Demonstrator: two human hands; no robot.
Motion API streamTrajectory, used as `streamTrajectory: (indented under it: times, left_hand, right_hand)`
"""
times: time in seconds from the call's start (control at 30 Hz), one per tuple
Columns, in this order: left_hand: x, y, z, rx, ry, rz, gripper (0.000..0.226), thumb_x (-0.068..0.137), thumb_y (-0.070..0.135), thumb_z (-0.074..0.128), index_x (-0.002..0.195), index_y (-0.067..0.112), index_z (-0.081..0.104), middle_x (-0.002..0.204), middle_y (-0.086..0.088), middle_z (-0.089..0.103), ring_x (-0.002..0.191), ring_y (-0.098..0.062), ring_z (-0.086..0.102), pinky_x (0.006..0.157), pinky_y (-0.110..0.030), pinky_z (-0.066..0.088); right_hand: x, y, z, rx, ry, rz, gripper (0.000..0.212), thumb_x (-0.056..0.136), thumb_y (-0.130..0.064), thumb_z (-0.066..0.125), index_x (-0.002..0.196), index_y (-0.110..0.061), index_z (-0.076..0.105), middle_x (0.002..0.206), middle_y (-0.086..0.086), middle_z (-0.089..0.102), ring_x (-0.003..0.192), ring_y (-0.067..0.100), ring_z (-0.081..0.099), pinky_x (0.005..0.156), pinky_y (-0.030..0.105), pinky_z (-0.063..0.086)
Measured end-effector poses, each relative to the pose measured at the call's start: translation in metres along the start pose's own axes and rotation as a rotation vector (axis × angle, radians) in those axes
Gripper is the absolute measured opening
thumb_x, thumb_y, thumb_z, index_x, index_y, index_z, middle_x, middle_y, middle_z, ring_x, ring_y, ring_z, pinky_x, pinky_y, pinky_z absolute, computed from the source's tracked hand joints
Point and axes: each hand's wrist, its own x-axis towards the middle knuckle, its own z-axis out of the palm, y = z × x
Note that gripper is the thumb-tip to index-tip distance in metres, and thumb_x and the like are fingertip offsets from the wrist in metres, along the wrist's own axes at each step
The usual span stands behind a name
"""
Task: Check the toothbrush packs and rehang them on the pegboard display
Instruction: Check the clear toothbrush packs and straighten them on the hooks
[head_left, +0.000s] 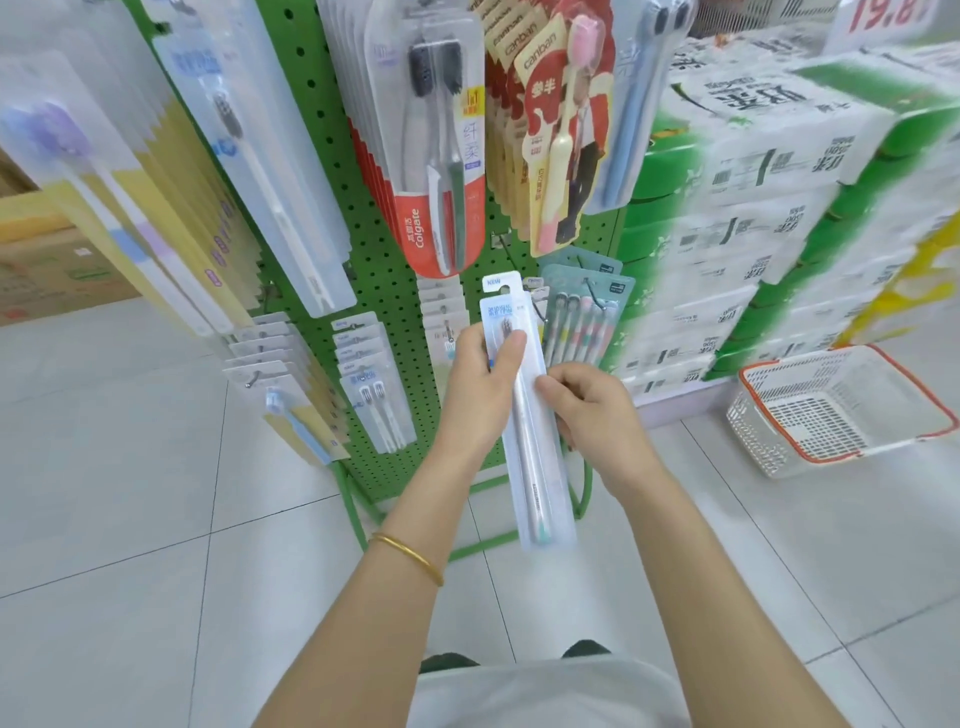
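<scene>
As left hand (483, 384) and right hand (597, 415) grips are clasping one long clear-plastic toothbrush pack (540, 493), rehanging beyond them is apparently waiting.

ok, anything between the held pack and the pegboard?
Yes. Behind the pack's top hang white packs and a multi-brush pack, covering the pegboard there. A hook just above, below the canban packs, looks bare.
</scene>
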Motion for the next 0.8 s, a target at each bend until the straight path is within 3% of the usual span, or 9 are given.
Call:
streamTrajectory:
  times: [0.1, 0.2, 0.33, 0.43, 0.6, 0.8]
  left_hand:
    - [-0.006, -0.007, -0.001, 0.087, -0.088, 0.018, 0.027, 0.099, 0.029, 0.047, 0.122, 0.014, 0.047, 0.093, 0.015, 0.053, 0.080, 0.009, 0.051, 0.072, -0.015, 0.041]
    - [-0.009, -0.011, -0.005, 0.146, -0.171, -0.002, 0.032, 0.099, 0.032, 0.045, 0.126, 0.015, 0.045, 0.098, 0.017, 0.053, 0.090, 0.006, 0.052, 0.079, -0.021, 0.043]
    - [-0.017, -0.020, -0.008, 0.249, -0.405, -0.027, 0.041, 0.096, 0.033, 0.050, 0.134, 0.020, 0.043, 0.119, 0.006, 0.059, 0.109, -0.012, 0.057, 0.097, -0.036, 0.045]
    - [-0.028, -0.020, -0.007, 0.293, -0.501, -0.072, 0.044, 0.096, 0.027, 0.055, 0.137, 0.022, 0.040, 0.124, 0.007, 0.054, 0.113, -0.012, 0.052, 0.101, -0.034, 0.042]
    - [-0.036, -0.026, -0.010, 0.456, -0.630, -0.125, 0.076, 0.085, 0.031, 0.069, 0.146, 0.023, 0.024, 0.140, 0.002, 0.044, 0.124, -0.019, 0.046, 0.104, -0.039, 0.041]
    - [-0.046, -0.028, -0.009, 0.641, -0.575, -0.104, 0.102, 0.080, 0.030, 0.073, 0.151, 0.029, 0.000, 0.156, 0.001, 0.022, 0.131, -0.022, 0.040, 0.105, -0.040, 0.039]
  right_hand:
    - [0.004, 0.002, 0.003, 0.033, 0.041, 0.016, 0.028, 0.095, -0.017, 0.054, 0.076, 0.004, 0.054, 0.045, -0.014, 0.035, 0.046, 0.006, 0.029, 0.052, 0.027, 0.027]
    - [0.006, 0.004, 0.005, 0.088, 0.083, 0.051, 0.024, 0.095, -0.016, 0.054, 0.079, 0.002, 0.058, 0.045, -0.015, 0.036, 0.044, 0.005, 0.030, 0.050, 0.025, 0.027]
    - [0.010, 0.010, 0.001, 0.260, 0.170, 0.150, 0.026, 0.096, -0.012, 0.051, 0.071, -0.008, 0.057, 0.048, -0.006, 0.042, 0.041, 0.006, 0.031, 0.045, 0.020, 0.028]
    - [0.013, 0.015, -0.002, 0.301, 0.258, 0.196, 0.026, 0.095, -0.013, 0.052, 0.070, -0.010, 0.055, 0.050, -0.002, 0.040, 0.042, 0.009, 0.029, 0.046, 0.021, 0.026]
    - [0.014, 0.021, -0.007, 0.365, 0.404, 0.222, 0.039, 0.096, -0.009, 0.049, 0.059, -0.016, 0.040, 0.035, -0.016, 0.033, 0.032, 0.002, 0.025, 0.037, 0.016, 0.024]
    - [0.010, 0.026, -0.002, 0.349, 0.461, 0.270, 0.038, 0.097, -0.010, 0.046, 0.061, -0.015, 0.037, 0.041, -0.008, 0.034, 0.032, 0.004, 0.026, 0.038, 0.019, 0.024]
